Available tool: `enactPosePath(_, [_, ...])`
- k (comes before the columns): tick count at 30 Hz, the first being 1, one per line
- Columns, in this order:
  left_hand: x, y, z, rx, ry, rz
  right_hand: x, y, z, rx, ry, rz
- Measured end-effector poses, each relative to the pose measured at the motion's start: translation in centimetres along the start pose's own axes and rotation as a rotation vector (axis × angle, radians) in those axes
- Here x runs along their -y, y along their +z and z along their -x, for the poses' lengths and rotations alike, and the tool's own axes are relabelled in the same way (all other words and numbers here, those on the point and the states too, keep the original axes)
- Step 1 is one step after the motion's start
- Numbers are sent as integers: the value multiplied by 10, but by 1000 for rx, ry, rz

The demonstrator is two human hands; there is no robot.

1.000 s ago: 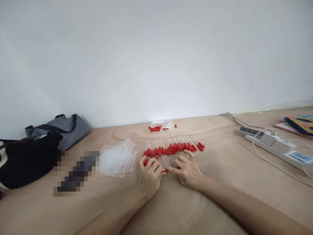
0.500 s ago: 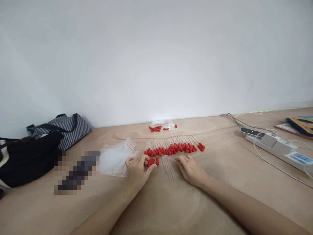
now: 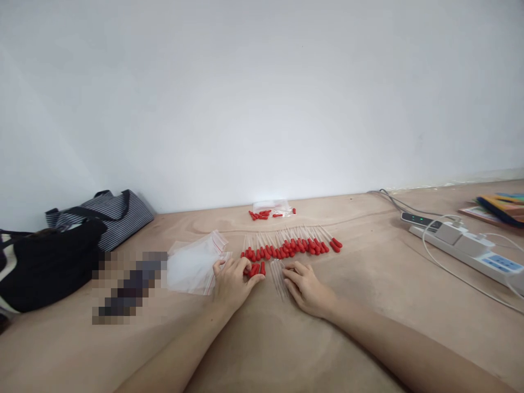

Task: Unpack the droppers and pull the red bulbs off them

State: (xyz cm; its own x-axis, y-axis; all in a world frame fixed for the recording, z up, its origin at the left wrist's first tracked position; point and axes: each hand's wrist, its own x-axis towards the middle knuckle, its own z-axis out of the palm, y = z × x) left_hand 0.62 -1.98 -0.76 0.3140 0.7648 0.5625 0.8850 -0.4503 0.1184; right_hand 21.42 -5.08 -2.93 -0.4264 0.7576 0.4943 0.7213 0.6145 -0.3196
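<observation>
My left hand (image 3: 234,281) rests on the table with thumb and fingers apart, curved around a small group of loose red rubber bulbs (image 3: 255,269). Part of that group is hidden behind the fingers. Between my two hands lie several thin clear glass dropper tubes (image 3: 278,279), roughly side by side. My right hand (image 3: 307,287) is at their right side, fingers slightly bent and apart, fingertips at the tubes; whether they touch is hard to tell. Beyond both hands stretches a row of droppers (image 3: 292,247), red bulbs toward me and pale tubes pointing at the wall.
Clear zip bags (image 3: 192,268) lie left of my left hand. More red bulbs (image 3: 260,215) and a plastic bag (image 3: 270,206) are near the wall. A black bag (image 3: 53,267) and a striped bag (image 3: 123,218) stand left. At right are a power strip (image 3: 470,248) and cables.
My right hand has shifted left, closer to the glass tubes. My left hand has barely moved beside the loose bulbs.
</observation>
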Motion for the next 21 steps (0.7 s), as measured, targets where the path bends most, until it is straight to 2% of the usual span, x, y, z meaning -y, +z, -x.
enactPosePath(6, [-2,-6,-1,-43,-53,7,5,-7,1,63,16,27])
enactPosePath(10, [-5,-9,-12,-42,-71,14,5,-11,1,5,36,82])
enactPosePath(16, [-20,0,-38,110,40,7,-2,-15,2,-154,80,143])
enactPosePath(21, [-29,8,-50,194,54,-72,-8,-16,4,-133,103,159])
